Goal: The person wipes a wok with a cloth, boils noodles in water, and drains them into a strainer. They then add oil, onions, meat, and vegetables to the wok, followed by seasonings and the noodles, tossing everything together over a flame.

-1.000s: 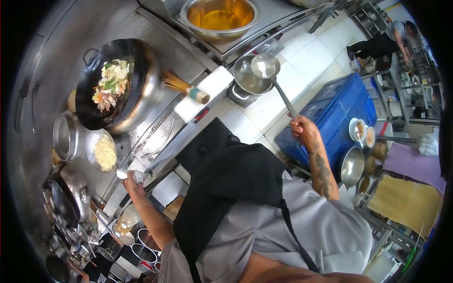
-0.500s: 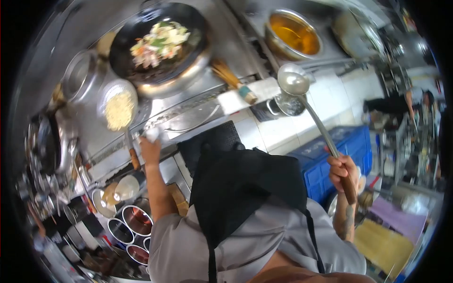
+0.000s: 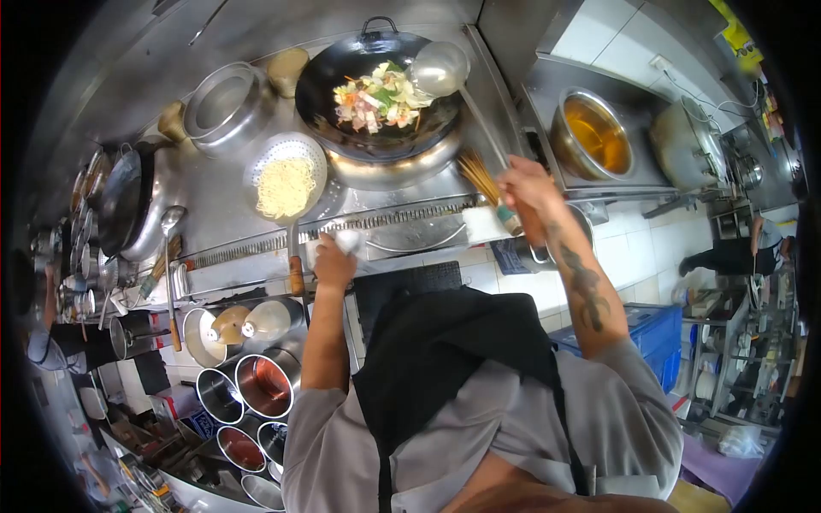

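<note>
My right hand point(image 3: 526, 184) is wrapped round the handle of a long steel ladle point(image 3: 440, 68). The ladle's bowl hangs over the right side of a black wok point(image 3: 321, 90), beside a heap of chopped vegetables and pale pieces point(image 3: 376, 98). My left hand point(image 3: 334, 262) is closed on a crumpled white cloth point(image 3: 348, 240) at the stove's front edge. Just left of it, a perforated strainer point(image 3: 315, 158) with a wooden handle lies on the stove top, holding pale noodles point(image 3: 285, 186).
A steel pot of amber oil point(image 3: 564, 137) stands right of the wok. A bamboo brush point(image 3: 479, 178) lies near my right forearm. Sauce containers point(image 3: 265, 385) stand at lower left, and a blue crate point(image 3: 646, 338) at right. Two other people appear at the far sides.
My right hand has swung the ladle forward and left, from beside my body to over the wok. The view has shifted. My left hand keeps hold of the cloth.
</note>
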{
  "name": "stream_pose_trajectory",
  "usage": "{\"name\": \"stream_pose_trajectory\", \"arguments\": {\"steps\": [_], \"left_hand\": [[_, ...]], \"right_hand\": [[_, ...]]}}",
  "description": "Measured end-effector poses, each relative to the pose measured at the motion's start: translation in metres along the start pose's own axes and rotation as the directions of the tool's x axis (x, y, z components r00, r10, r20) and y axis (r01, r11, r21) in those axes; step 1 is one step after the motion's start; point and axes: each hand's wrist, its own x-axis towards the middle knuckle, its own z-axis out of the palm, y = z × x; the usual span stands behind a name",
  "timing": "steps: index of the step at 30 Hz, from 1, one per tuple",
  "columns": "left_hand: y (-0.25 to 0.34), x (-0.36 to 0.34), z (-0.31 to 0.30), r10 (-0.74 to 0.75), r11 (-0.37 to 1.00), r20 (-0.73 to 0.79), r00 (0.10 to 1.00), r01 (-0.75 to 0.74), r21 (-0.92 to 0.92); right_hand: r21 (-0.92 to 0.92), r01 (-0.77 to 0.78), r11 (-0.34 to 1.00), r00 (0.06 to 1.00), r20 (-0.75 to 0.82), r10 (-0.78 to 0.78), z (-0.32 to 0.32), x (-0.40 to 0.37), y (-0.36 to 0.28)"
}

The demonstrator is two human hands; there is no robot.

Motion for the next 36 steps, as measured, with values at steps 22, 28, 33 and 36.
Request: {"name": "stream_pose_trajectory", "arguments": {"steps": [22,28,33,36], "left_hand": [[0.057,-0.111,0.032,0.586,0.810,0.262,0.767,-0.555,-0.188],[0.046,-0.117,0.076,0.567,0.820,0.292,0.770,-0.563,-0.107],[0.095,-0.126,0.041,0.418,0.846,0.341,0.842,-0.223,-0.485],[0.126,-0.145,0.010,0.409,0.753,0.274,0.871,-0.152,-0.640]], "right_hand": [[-0.142,-0.046,0.989,0.661,-0.746,-0.077,-0.081,-0.280,0.313],[-0.253,-0.195,0.948,0.633,-0.771,-0.075,-0.130,-0.236,0.377],[-0.026,-0.383,0.923,0.655,-0.712,0.252,-0.156,-0.178,0.375],[0.081,-0.375,0.924,0.673,-0.661,0.331,-0.162,-0.165,0.376]]}}
